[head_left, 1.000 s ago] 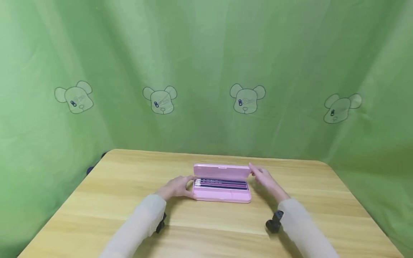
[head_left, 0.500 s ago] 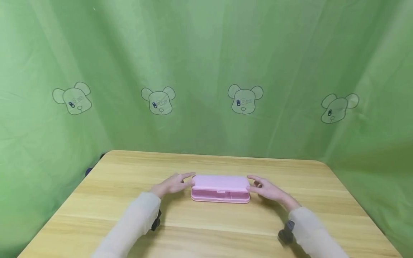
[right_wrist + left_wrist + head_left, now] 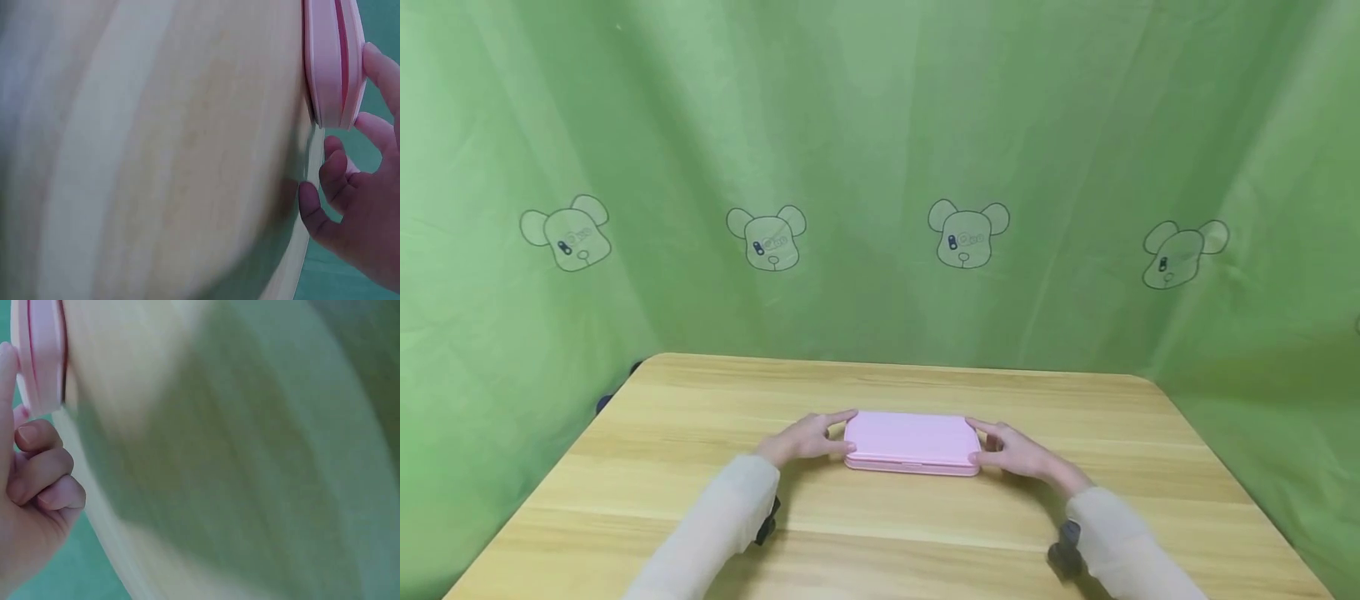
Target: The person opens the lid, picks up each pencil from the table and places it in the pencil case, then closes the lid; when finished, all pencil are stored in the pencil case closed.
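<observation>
A pink pencil case (image 3: 917,437) lies on the wooden table with its lid down. In both wrist views a thin darker line runs between lid and base; I cannot tell if the case is latched. My left hand (image 3: 801,437) touches the lid's left end, thumb at the front corner and forefinger at the back one. At the right end, the thumb and forefinger of my right hand (image 3: 1018,452) touch the lid the same way. The other fingers of each hand are bent beside the case, holding nothing. The pencils inside are hidden.
The wooden table (image 3: 910,533) has rounded far corners. Behind it hangs a green curtain (image 3: 865,317) printed with bear heads. Dark objects (image 3: 602,404) show partly past the table's left edge. A black device sits on each wrist.
The raised lid has swung forward and down over the pencils, first part way and now onto the base. My right hand has come down with it; the left has shifted onto the lid.
</observation>
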`<state>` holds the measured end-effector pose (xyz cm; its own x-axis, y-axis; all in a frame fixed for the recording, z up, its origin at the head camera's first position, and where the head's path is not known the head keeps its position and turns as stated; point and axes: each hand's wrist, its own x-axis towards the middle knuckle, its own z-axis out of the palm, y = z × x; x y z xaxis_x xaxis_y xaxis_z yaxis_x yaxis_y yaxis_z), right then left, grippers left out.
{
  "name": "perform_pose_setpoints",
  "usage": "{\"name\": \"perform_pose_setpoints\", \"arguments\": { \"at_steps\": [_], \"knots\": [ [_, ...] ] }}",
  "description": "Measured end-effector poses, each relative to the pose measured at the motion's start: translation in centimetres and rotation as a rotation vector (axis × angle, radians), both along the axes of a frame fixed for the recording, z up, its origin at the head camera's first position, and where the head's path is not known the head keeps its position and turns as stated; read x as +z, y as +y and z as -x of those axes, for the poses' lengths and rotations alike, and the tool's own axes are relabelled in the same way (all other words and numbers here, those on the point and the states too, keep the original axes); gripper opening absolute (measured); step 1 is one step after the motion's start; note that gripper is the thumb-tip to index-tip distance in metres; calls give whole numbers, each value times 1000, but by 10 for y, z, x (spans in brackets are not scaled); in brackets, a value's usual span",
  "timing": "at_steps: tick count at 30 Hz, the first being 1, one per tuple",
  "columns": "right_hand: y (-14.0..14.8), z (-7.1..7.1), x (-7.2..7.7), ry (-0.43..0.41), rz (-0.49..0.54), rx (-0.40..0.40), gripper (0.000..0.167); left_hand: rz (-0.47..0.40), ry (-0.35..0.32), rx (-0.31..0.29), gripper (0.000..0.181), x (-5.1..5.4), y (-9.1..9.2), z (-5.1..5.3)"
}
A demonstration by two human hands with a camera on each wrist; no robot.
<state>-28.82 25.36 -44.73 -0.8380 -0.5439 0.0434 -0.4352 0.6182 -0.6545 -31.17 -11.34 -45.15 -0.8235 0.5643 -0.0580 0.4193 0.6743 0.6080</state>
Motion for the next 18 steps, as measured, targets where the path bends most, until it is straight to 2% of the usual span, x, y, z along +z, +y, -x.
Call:
{"name": "perform_pose_setpoints", "arguments": {
  "at_steps": [7, 13, 14, 18],
  "knots": [
    [3, -10, -3, -44, -27, -26, 68, -39, -29, -14, 70, -4, 6, -7],
    [0, -16, 1, -69, -23, -54, 69, -20, -27, -25, 73, 5, 8, -11],
    [-1, -17, 2, -66, -24, -58, 69, -8, -4, -34, 73, 2, 7, -9],
    [-4, -16, 6, -70, -37, -61, 69, 23, 5, -24, 72, 6, 6, -9]
  ]
}}
